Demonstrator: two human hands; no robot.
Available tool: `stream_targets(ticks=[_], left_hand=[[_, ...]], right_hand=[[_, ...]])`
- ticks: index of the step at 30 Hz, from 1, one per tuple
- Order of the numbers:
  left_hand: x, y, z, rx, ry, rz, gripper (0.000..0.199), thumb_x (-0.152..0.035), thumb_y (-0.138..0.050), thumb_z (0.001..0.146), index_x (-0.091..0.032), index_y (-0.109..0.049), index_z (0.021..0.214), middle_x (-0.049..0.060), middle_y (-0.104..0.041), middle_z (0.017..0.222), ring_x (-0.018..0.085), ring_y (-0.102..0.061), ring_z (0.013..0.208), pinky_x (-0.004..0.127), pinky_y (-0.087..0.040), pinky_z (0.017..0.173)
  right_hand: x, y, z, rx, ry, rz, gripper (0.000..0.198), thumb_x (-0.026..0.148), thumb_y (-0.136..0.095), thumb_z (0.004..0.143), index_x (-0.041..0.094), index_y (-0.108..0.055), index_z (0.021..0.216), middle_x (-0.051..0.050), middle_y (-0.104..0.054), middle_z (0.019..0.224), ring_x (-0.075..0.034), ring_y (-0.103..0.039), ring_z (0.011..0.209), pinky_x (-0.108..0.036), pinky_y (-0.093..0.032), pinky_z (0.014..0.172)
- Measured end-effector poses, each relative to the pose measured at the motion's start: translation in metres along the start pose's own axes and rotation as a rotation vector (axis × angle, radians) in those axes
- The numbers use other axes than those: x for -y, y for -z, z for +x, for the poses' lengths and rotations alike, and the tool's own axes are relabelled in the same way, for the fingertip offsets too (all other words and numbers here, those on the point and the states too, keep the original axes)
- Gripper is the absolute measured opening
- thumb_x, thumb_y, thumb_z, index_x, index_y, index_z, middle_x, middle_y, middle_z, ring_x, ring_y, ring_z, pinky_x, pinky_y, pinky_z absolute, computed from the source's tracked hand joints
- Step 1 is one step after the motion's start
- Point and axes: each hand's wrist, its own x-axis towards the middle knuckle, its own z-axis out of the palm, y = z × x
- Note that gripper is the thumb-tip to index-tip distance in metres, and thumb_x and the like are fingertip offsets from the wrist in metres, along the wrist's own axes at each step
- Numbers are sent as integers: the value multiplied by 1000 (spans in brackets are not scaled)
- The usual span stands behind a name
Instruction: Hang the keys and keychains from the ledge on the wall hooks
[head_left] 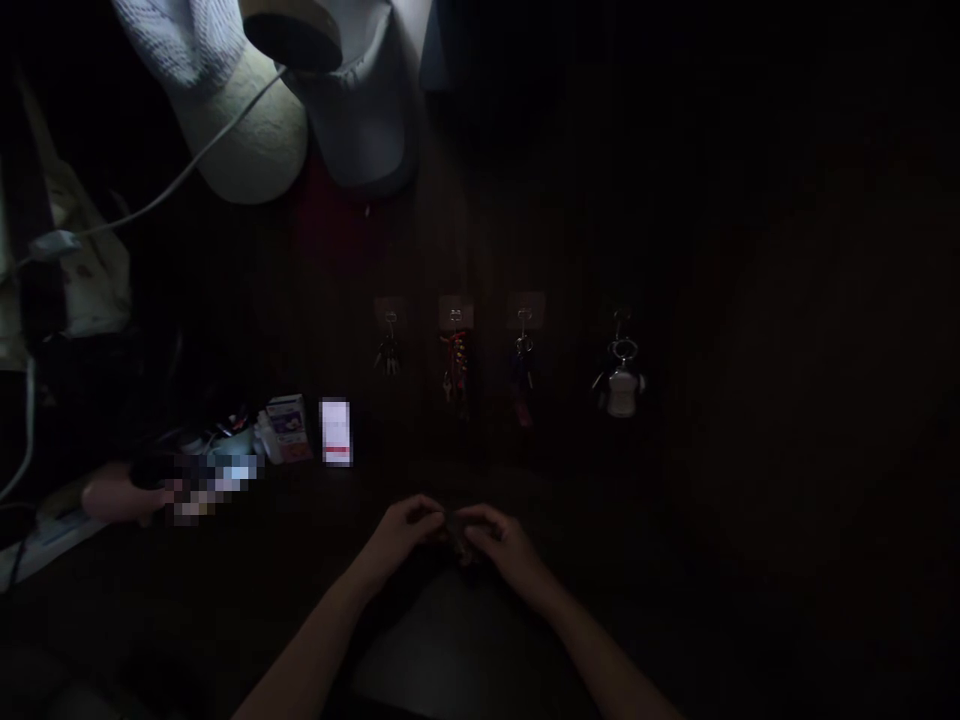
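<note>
The scene is very dark. My left hand (405,535) and my right hand (499,540) meet low in the middle of the view, fingers curled around a small dark thing (456,530) held between them. What it is cannot be made out. Both forearms reach up from the bottom edge. Straight ahead, above the hands, several bunches of keys hang from a row of hooks on a dark wall (750,350): one bunch (388,352), one with red tags (455,365), another (523,365), and a ring with a pale fob (622,385).
Pale caps (247,130) hang at the upper left with a white cable (150,205) trailing down. On a surface at the left stand small boxes (287,428) and a white card (335,432). Another person's hand (112,497) rests at the far left.
</note>
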Motion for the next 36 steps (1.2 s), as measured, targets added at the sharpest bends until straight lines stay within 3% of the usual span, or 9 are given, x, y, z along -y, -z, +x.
stream_targets(ticks=[7, 18, 24, 30, 36], left_hand=[[-34, 26, 17, -151, -138, 97, 26, -42, -64, 67, -17, -60, 72, -2, -58, 64, 11, -53, 61, 23, -43, 60], [-127, 77, 71, -480, -468, 304, 32, -46, -62, 66, -16, -63, 79, -1, -61, 67, 12, -55, 63, 24, -42, 61], [-179, 99, 87, -626, -653, 671, 26, -38, -54, 75, -18, -67, 87, 2, -69, 86, 17, -60, 82, 26, -43, 74], [-201, 117, 110, -516, -693, 987, 21, -28, -51, 78, -20, -68, 87, 4, -69, 93, 19, -61, 87, 27, -43, 80], [-201, 112, 124, -419, -679, 1092, 23, -27, -49, 79, -20, -68, 89, 5, -66, 93, 19, -61, 84, 29, -45, 78]], right_hand=[[-8, 2, 3, -33, -23, 1, 36, 44, -60, 73, 16, -60, 96, -2, -66, 67, -12, -59, 52, -25, -42, 53], [-8, 4, 5, -48, -14, -108, 34, 44, -56, 76, 17, -62, 97, -2, -64, 70, -12, -57, 56, -26, -42, 55], [-14, 7, 7, -37, 8, -130, 35, 44, -54, 78, 17, -61, 98, -3, -64, 70, -12, -57, 56, -26, -43, 56], [-16, 8, 8, -28, -14, -117, 34, 43, -55, 78, 17, -61, 98, -3, -64, 72, -12, -56, 56, -26, -42, 56], [-11, 8, 8, -42, -35, -106, 37, 47, -56, 77, 16, -61, 97, -3, -64, 71, -12, -56, 57, -26, -43, 57]])
